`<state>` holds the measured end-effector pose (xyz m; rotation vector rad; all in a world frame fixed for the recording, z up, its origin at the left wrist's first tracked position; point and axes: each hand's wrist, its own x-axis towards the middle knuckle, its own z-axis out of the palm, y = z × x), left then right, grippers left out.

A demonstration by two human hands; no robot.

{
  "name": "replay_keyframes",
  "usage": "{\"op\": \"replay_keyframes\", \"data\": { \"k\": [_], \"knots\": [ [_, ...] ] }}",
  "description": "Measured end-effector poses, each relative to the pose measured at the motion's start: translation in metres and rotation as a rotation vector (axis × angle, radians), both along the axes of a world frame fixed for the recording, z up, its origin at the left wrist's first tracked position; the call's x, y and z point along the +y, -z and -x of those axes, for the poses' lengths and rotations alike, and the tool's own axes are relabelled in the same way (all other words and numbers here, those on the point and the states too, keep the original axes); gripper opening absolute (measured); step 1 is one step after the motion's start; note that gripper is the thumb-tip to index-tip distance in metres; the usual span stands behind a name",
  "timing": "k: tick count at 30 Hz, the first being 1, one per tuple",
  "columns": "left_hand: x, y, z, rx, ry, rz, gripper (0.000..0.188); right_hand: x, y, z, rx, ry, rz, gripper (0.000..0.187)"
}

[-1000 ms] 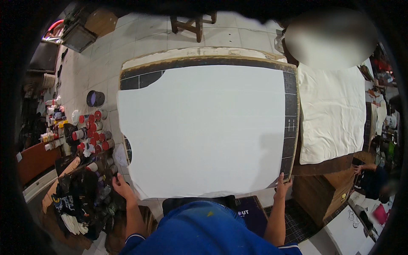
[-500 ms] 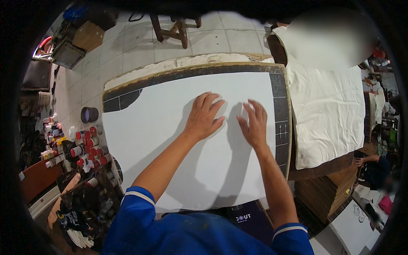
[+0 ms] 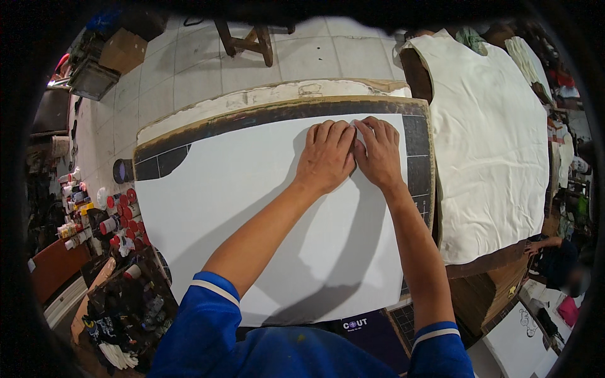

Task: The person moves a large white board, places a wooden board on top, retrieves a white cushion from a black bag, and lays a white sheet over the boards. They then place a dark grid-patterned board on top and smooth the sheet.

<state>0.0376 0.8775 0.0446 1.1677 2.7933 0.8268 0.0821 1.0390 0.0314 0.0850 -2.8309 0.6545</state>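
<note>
A large white cloth panel (image 3: pixel 252 201) lies spread flat over a dark board with a white line grid (image 3: pixel 417 164). Near its far right part, my left hand (image 3: pixel 326 154) rests with fingers curled down and drawn together. Right beside it, almost touching, my right hand (image 3: pixel 380 151) is bent the same way, thumb tucked in. A small bit of the cloth seems pinched up between the two sets of fingertips, though the fingers mostly hide it. Both forearms cast shadows across the panel.
To the right, a cream garment piece (image 3: pixel 488 151) covers another board. Red-lidded jars (image 3: pixel 126 208) crowd the left side. A wooden stool (image 3: pixel 252 44) stands beyond the board. At far right, another person's arm (image 3: pixel 543 244) shows. A dark printed cloth (image 3: pixel 372 340) lies near my body.
Both hands moved farther away from me and closed in on each other. Their fingers, spread above the cloth before, are now curled down onto it. The view has shifted slightly.
</note>
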Motion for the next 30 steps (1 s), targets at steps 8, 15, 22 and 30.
{"op": "replay_keyframes", "data": {
  "k": [8, 15, 22, 30],
  "knots": [
    [0.004, 0.003, 0.001, -0.048, -0.010, 0.051, 0.037, 0.002, 0.006, -0.001, -0.035, 0.019, 0.008, 0.033],
    [0.004, 0.003, 0.003, -0.061, 0.002, 0.041, 0.042, 0.002, 0.006, 0.000, -0.040, 0.026, 0.013, 0.036],
    [0.006, 0.003, 0.006, -0.010, 0.019, 0.042, 0.045, 0.000, 0.006, 0.003, -0.087, 0.036, -0.031, 0.041],
    [0.004, 0.005, 0.008, -0.060, 0.054, 0.000, 0.037, 0.000, 0.011, 0.002, -0.065, 0.039, -0.013, 0.035]
  ]
}}
